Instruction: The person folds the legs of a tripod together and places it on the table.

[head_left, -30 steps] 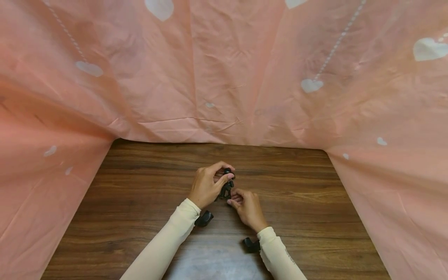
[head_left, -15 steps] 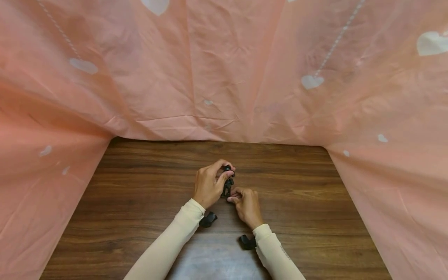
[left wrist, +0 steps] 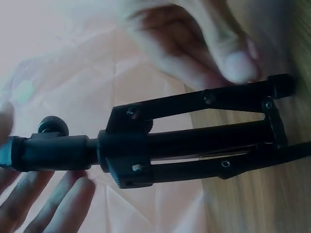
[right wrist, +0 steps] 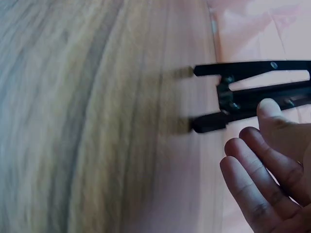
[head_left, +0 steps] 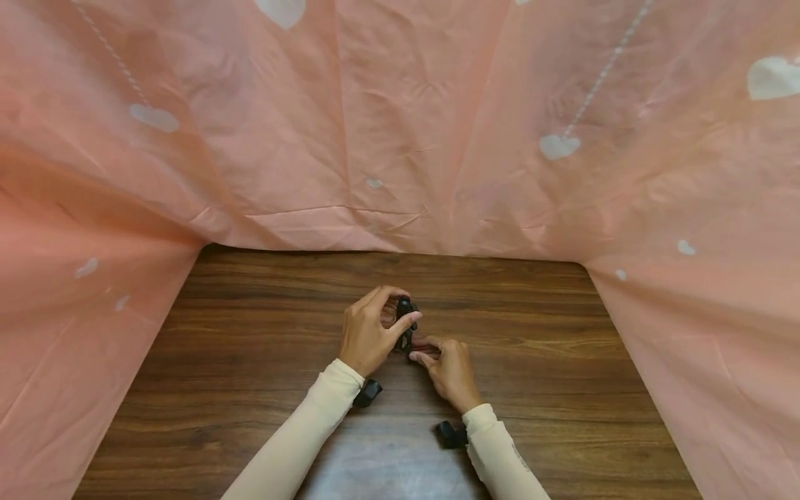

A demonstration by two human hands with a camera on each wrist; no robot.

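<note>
A small black tripod (head_left: 405,333) stands between my hands, its feet close over the table in the right wrist view. My left hand (head_left: 369,332) grips its upper part, fingers behind the collar and thumb across the front. A round knob (left wrist: 52,125) sticks out of the neck in the left wrist view, where the hinged legs (left wrist: 184,170) lie nearly alongside the center column (left wrist: 209,141). Lower down, my right hand (head_left: 453,368) pinches one leg; its thumb (right wrist: 268,108) lies on the black part while the other fingers (right wrist: 252,179) extend below.
The tripod is over a brown wood-grain table (head_left: 262,298). Pink fabric with pale hearts (head_left: 400,139) hangs along the back and both sides. Black wrist cameras (head_left: 367,394) sit at both cuffs, close over the tabletop.
The tripod's legs, spread wider one second ago, now look drawn closer together. My left thumb has shifted down the tripod slightly, and my right hand stays low beside the legs.
</note>
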